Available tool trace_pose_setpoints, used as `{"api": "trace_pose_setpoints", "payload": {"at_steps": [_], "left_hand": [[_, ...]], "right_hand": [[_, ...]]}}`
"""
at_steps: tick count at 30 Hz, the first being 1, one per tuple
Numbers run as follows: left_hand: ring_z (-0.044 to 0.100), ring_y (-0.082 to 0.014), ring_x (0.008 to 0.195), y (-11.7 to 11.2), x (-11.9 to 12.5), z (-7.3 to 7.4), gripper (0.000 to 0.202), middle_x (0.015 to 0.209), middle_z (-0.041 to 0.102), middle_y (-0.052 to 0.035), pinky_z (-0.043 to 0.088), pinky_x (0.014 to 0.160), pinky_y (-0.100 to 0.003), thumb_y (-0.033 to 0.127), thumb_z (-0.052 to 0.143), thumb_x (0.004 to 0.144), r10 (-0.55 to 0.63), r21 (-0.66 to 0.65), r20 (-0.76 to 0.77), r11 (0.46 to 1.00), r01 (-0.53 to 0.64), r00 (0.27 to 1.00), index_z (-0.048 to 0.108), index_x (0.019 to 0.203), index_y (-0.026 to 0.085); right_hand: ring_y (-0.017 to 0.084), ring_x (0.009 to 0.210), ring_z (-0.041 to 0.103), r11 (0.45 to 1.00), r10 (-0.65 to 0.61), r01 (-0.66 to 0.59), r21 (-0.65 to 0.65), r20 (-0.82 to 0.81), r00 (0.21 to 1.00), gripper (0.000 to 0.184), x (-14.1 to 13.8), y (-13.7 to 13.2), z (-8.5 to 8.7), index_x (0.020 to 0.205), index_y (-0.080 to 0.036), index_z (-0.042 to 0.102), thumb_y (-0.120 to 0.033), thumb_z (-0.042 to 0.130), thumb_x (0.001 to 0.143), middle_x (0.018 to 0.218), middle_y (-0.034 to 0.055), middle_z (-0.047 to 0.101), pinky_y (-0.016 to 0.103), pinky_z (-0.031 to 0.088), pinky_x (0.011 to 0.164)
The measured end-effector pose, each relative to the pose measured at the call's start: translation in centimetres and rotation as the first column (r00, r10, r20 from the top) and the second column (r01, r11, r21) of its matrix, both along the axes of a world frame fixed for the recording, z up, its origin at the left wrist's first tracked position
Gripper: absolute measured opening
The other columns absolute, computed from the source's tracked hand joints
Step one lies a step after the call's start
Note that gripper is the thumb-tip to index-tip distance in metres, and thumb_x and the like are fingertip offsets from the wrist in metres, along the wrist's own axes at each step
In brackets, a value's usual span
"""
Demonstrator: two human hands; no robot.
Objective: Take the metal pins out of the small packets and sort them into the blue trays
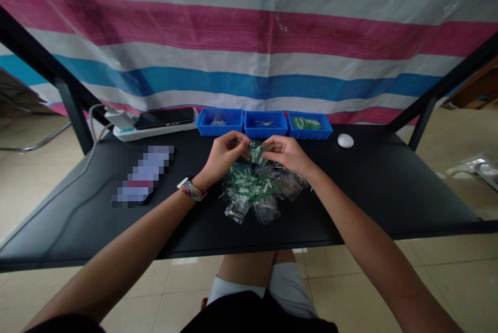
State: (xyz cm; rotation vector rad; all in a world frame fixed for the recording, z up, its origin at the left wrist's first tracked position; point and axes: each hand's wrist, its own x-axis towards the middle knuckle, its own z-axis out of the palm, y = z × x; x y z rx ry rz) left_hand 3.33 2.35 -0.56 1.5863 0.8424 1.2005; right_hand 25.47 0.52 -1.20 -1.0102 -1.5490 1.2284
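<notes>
Left hand (pixel 229 151): fingers pinched on a clear packet (pixel 256 153), centre frame.
Packet pile (pixel 251 186): directly below; loose overlap might let bags slide.
Right hand (pixel 290 155): pinched at the packet's right side; uneven pulling might spill contents.
Power strip (pixel 155 132): upper left.
Blue bins (pixel 268 133): upper centre, blocking forward reach.
White oval object (pixel 345 140): right.

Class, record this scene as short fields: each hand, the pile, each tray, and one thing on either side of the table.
Left hand: pinching a small packet
Right hand: on the packet's other side
Pile: green and clear packets on the black table
Left tray: contents unclear
Middle tray: thin metallic pieces
Right tray: green-and-white items
Left side: dark phone on a white power strip
Right side: white oval object
</notes>
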Motion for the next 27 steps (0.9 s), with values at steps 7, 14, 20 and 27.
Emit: {"api": "trace_pose_setpoints", "payload": {"at_steps": [7,14,20,27], "left_hand": [[0.068,-0.0149,0.069,-0.25,0.01,0.00,0.035,0.077,0.069,-0.0018,0.058,0.062,-0.025,0.046,0.085,0.084,-0.208,-0.079,-0.025,0.975,0.205,0.978,0.071,0.092,0.016],[0.068,-0.0142,0.066,-0.19,0.08,0.00,0.034,0.074,0.068,-0.0013,0.057,0.063,-0.025,0.046,0.084,0.085,-0.167,-0.049,-0.029,0.985,0.165,0.986,0.067,0.081,0.016],[0.063,-0.0134,0.062,-0.27,-0.16,0.41,0.036,0.068,0.066,-0.0004,0.051,0.060,-0.024,0.047,0.083,0.084,-0.125,-0.077,-0.052,0.990,0.120,0.991,0.065,0.077,0.018],[0.060,-0.0156,0.054,0.03,-0.49,0.23,0.062,0.058,0.067,-0.0076,0.050,0.057,-0.028,0.067,0.058,0.096,-0.178,-0.177,-0.079,0.971,0.162,0.981,0.072,0.064,0.016]], "right_hand": [[0.021,0.081,0.073,0.996,-0.080,0.085,0.041,-0.104,0.991,0.031,-0.03,-0.08,0.32,0.095,-0.021,0.074,-0.039,0.090,0.076,0.087,0.0037,0.078,0.038,0.063,0.077],[0.021,0.080,0.077,0.995,-0.031,0.013,-0.103,-0.179,0.983,0.046,-0.14,-0.37,0.43,0.109,-0.021,0.073,-0.043,0.093,0.074,0.094,0.0040,0.079,0.038,0.066,0.076],[0.019,0.070,0.074,0.996,-0.087,0.081,-0.049,-0.140,0.986,0.042,-0.50,-0.37,0.44,0.096,-0.018,0.075,-0.048,0.093,0.072,0.081,0.0031,0.075,0.039,0.066,0.073],[0.021,0.073,0.073,0.961,-0.216,0.217,0.174,-0.027,0.976,0.029,-0.34,-0.81,0.77,0.094,-0.021,0.076,-0.047,0.084,0.084,0.083,0.0035,0.073,0.038,0.065,0.074]]}}
